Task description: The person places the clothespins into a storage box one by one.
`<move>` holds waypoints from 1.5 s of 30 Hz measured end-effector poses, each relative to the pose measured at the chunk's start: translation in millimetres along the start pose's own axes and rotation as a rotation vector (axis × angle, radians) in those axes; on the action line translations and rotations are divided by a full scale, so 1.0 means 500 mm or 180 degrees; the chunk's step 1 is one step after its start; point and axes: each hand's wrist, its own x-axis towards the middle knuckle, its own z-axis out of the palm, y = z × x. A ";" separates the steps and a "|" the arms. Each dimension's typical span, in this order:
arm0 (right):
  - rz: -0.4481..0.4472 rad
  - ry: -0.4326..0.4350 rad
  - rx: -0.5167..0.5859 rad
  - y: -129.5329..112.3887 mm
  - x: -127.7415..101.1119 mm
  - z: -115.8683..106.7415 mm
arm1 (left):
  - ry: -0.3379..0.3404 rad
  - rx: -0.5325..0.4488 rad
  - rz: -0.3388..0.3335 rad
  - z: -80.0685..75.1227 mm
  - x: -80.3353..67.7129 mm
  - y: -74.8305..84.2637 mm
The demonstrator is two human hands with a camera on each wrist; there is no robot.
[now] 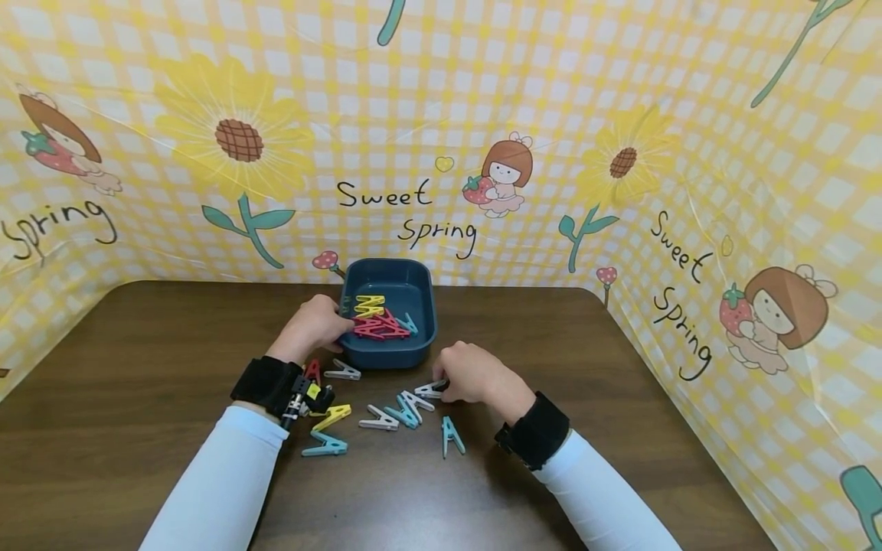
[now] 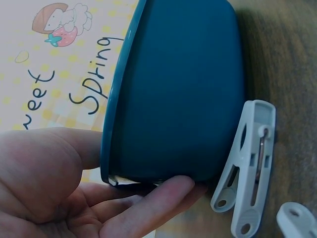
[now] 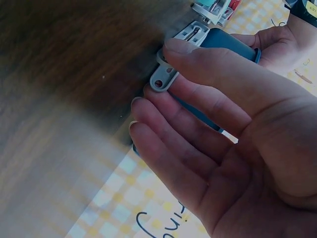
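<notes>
Left hand [image 1: 313,325] gripping blue tray [image 1: 422,337] rim; right hand [image 1: 468,373] pinching grey clothespin [image 3: 173,67] (on table [image 1: 138,367])

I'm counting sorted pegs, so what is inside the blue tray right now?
Inside the blue tray lie yellow pegs, red pegs and a teal peg. The left hand grips the tray's rim and covers that corner, so anything under it cannot be seen.

Clearance around the hands

Loose pegs [image 1: 386,417] are lying between the left hand [image 1: 313,325] and the right hand [image 1: 468,373], blocking that gap. The blue tray [image 1: 413,348] is standing directly ahead of both hands. Bare table [image 1: 654,398] is lying open outboard of the right hand and outboard of the left hand.
</notes>
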 end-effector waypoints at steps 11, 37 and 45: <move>-0.0008 -0.0196 0.0006 -0.004 0.003 -0.010 | -0.0010 -0.0015 -0.0066 -0.005 -0.004 -0.008; -0.0662 0.1077 0.0304 -0.014 -0.031 -0.115 | 0.0004 0.0074 -0.0103 -0.005 -0.009 0.014; -0.0091 0.1250 -0.0433 -0.016 0.054 -0.163 | 0.0001 0.0051 -0.0123 -0.006 -0.011 0.012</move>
